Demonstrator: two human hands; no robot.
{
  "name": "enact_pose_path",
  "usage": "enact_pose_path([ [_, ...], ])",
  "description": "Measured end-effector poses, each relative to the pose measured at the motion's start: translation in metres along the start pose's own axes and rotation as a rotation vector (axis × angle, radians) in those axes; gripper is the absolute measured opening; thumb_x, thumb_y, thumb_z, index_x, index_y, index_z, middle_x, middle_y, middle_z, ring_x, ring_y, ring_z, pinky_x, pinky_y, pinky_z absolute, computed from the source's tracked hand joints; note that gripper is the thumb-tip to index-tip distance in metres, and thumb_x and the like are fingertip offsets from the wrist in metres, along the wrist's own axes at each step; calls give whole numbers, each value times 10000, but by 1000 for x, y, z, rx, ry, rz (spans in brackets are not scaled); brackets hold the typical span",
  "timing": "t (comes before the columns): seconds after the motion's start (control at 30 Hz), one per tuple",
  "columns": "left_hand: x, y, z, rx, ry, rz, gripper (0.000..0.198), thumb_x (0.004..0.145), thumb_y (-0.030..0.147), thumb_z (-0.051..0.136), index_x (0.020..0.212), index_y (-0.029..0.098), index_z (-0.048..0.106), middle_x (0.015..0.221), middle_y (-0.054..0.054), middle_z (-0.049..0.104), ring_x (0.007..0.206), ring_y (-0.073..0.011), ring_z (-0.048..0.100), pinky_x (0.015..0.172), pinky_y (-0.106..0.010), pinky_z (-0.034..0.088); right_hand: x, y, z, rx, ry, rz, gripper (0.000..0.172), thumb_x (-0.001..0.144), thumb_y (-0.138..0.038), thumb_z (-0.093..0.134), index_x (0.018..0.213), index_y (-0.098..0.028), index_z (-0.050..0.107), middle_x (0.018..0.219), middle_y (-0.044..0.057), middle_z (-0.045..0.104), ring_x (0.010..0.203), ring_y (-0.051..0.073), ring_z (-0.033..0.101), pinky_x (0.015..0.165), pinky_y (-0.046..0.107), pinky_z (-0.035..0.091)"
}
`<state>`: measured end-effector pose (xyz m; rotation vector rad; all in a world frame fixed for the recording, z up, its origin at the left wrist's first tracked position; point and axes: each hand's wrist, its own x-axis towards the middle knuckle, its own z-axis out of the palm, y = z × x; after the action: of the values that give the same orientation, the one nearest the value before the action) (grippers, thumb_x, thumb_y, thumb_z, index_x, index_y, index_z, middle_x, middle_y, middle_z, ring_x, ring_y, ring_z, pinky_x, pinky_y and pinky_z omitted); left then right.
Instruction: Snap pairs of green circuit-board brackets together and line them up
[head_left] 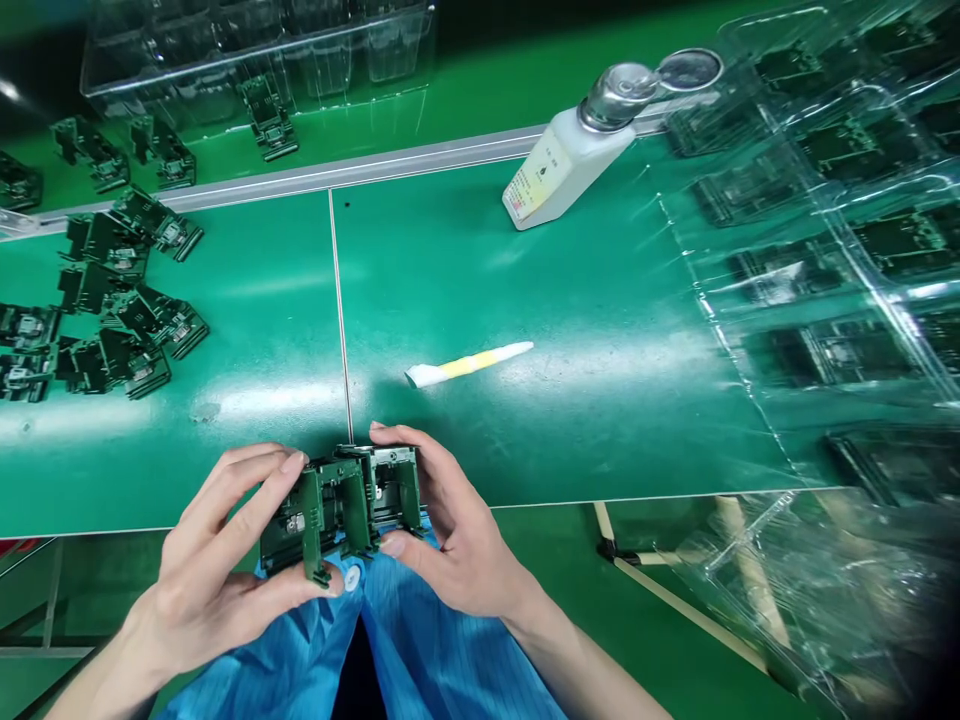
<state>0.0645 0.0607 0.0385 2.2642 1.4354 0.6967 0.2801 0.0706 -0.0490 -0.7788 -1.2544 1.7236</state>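
Close to my body, at the table's front edge, my left hand point(232, 540) and my right hand point(457, 540) are closed around green circuit board assemblies. The left hand pinches a circuit board assembly point(330, 510) between thumb and fingers. On its right side, a boxy circuit board section point(394, 485) sits between my right thumb and fingers. These parts touch side by side; I cannot tell whether they are joined. Beyond the right hand, a white swab-like stick with a yellow band point(480, 362) lies on the green table mat point(570, 420).
Several similar circuit board assemblies point(127, 310) are heaped at the left. A white dispenser bottle point(562, 165) with a metal top, its lid flipped up, stands at the back. Clear plastic trays point(817, 230) with boards cover the right; another clear tray point(262, 70) lies behind a metal rail point(420, 155).
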Motion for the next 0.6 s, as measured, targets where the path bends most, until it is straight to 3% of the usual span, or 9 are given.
enact_pose_path([
  [0.13,0,-1,0,-39,-33,-18,787,756,212,815,1460,169,465,1198,-128,657,1121,-294,636,898,-399,583,-3,-6,-1,-186,40,-8,644,904,-274,634,1477,-223,343,1440,160,524,1366,253,505,1108,432,473],
  [0.3,-8,-5,2,-191,-57,-142,767,771,167,793,1459,228,461,1328,-102,627,1256,-269,590,1041,-383,549,-6,-18,-2,-446,61,-98,668,919,-240,621,1510,-200,312,1467,173,507,1401,268,468,1123,482,469],
  [0.43,-12,-8,4,-280,-56,-183,767,763,130,790,1452,239,470,1368,-87,604,1307,-247,560,1123,-347,486,-8,-21,-2,-505,67,-157,702,918,-230,629,1525,-163,281,1466,192,505,1410,266,456,1133,484,464],
  [0.6,-13,-9,5,-316,-47,-221,756,762,129,791,1441,258,484,1357,-85,621,1304,-248,570,1117,-346,492,-6,-22,-1,-526,61,-164,691,927,-208,615,1524,-151,273,1457,197,511,1417,256,448,1134,484,464],
])
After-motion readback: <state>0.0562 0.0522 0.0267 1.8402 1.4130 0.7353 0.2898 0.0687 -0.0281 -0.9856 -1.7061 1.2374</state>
